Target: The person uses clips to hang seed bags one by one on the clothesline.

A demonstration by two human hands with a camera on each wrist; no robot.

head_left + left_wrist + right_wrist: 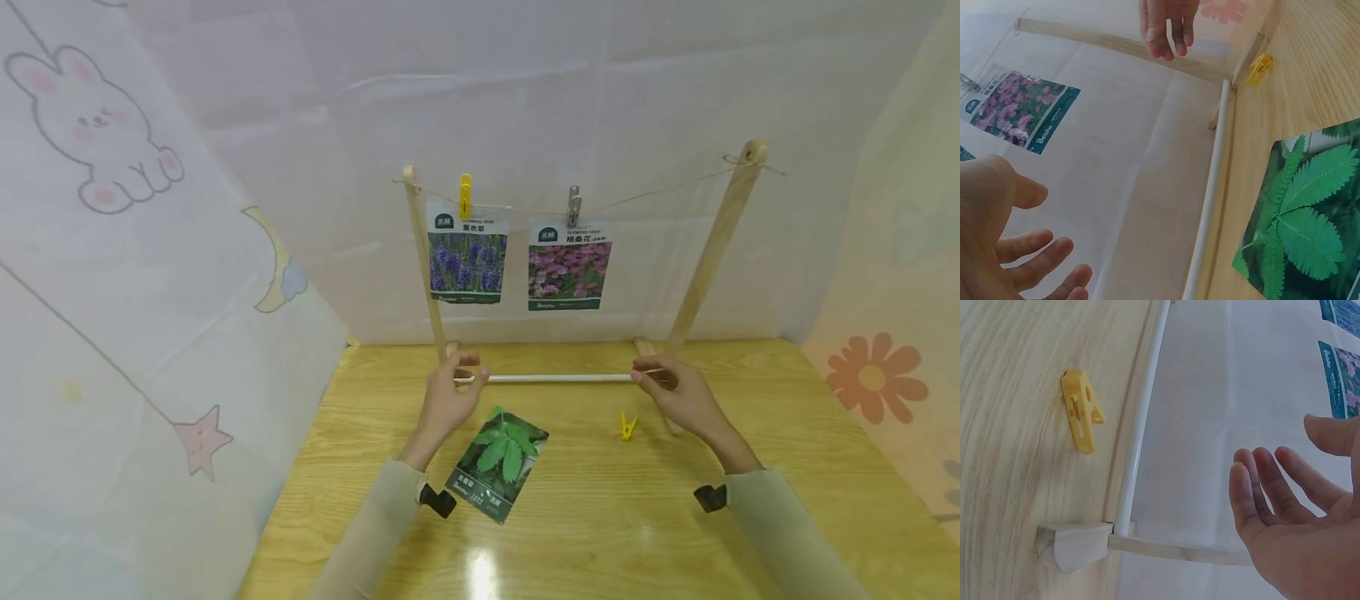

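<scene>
A wooden drying rack (pixel 427 267) stands at the back of the table with a string between its two posts. A yellow peg (pixel 466 196) holds a lavender seed packet (pixel 467 258) and a grey peg (pixel 573 206) holds a pink-flower packet (pixel 569 267). My left hand (pixel 450 396) hovers at the left end of the white base rod (pixel 558 377), fingers spread and holding nothing (pixel 1004 250). At the rod's right end my right hand (pixel 678 396) is also open and empty (pixel 1297 512). A green leaf packet (pixel 498 462) and a loose yellow peg (pixel 627 426) lie on the table between my hands.
The wooden table (pixel 787 433) is walled in by white cloth with a rabbit print (pixel 97 125) on the left and a flower print (pixel 870 375) on the right. The rack's wooden foot (pixel 1075 545) sits by the right hand.
</scene>
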